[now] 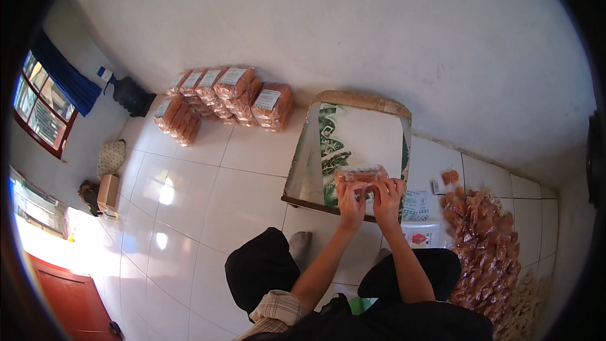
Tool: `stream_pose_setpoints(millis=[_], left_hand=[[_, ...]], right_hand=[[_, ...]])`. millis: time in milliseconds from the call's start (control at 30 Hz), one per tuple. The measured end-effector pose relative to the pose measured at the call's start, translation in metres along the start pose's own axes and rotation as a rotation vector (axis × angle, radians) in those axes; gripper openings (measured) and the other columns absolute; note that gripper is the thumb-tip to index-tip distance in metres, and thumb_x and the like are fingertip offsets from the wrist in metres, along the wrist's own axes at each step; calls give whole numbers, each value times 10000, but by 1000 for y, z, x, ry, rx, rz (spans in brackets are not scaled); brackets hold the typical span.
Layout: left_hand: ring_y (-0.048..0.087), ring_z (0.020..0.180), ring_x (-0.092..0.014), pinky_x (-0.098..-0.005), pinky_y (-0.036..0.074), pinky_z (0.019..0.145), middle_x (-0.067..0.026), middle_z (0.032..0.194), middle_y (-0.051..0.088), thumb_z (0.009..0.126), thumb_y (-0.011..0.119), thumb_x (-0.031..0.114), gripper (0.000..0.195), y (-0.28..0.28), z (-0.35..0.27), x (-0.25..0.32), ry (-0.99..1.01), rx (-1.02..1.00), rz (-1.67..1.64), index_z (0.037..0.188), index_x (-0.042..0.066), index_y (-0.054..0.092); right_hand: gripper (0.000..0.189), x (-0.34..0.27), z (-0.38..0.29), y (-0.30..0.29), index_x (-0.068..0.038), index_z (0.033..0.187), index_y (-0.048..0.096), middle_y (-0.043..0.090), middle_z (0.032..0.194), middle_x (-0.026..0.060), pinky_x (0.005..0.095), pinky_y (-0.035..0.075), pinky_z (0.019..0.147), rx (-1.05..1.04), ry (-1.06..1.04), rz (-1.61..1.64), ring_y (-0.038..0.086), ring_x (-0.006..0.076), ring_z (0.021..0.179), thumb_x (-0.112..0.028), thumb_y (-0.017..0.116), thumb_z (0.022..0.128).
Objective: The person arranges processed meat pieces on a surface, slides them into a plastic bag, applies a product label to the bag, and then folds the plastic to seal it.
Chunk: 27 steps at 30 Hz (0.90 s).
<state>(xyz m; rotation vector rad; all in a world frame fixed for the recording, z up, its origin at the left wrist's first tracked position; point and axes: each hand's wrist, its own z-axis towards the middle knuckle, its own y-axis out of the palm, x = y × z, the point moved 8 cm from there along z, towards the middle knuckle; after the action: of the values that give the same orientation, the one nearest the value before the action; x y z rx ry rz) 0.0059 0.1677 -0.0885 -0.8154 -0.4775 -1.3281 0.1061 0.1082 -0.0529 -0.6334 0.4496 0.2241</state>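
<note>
A clear plastic bag of orange-brown packets (360,174) lies on a low table with a white and green patterned top (369,128). My left hand (352,201) pinches the bag's near edge, fingertips bent inward. Close beside it, my right hand (387,199) grips the same edge, and the fingertips of both hands nearly meet. Folded plastic between the fingers is too small to make out clearly. Printed paper labels (415,204) and a stack of clear printed plastic bags (423,235) lie on the floor to the right of the table.
Stacked filled bags (236,90) stand by the wall, left of the table. A large heap of small orange-brown packets (487,246) spreads over the tiled floor at the right. A cardboard box (108,190) and a dark water jug (130,94) are at the far left.
</note>
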Motion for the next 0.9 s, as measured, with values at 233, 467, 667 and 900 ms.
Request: stream_pose_setpoints(millis=[233, 467, 667, 900], left_hand=[[538, 896, -257, -383, 389, 842, -71, 855, 565, 747, 614, -34, 262, 2, 9, 12, -136, -37, -80, 990, 53, 570], [544, 856, -253, -372, 400, 762, -70, 852, 565, 732, 643, 15, 181, 13, 17, 13, 110, -209, 154, 897, 64, 587], [562, 708, -272, -364, 451, 623, -82, 743, 575, 702, 665, 23, 119, 19, 32, 2, 37, -261, 51, 801, 51, 605], [616, 650, -218, -285, 479, 581, -87, 737, 626, 739, 681, 75, 266, 36, 70, -27, -202, -423, -75, 933, 48, 501]], right_hand=[[153, 21, -8, 7, -11, 831, 581, 508, 803, 106, 345, 430, 654, -6, 95, 154, 511, 270, 780, 89, 605, 718], [165, 33, -6, 9, -14, 858, 579, 494, 797, 115, 379, 424, 670, -38, 114, 170, 502, 291, 768, 54, 625, 715], [126, 37, 4, 10, -23, 867, 565, 533, 803, 111, 367, 442, 655, -56, 131, 135, 531, 262, 739, 9, 618, 757], [58, 41, 43, 24, -2, 850, 548, 541, 794, 134, 390, 433, 667, -146, 155, 134, 524, 306, 752, -26, 567, 801]])
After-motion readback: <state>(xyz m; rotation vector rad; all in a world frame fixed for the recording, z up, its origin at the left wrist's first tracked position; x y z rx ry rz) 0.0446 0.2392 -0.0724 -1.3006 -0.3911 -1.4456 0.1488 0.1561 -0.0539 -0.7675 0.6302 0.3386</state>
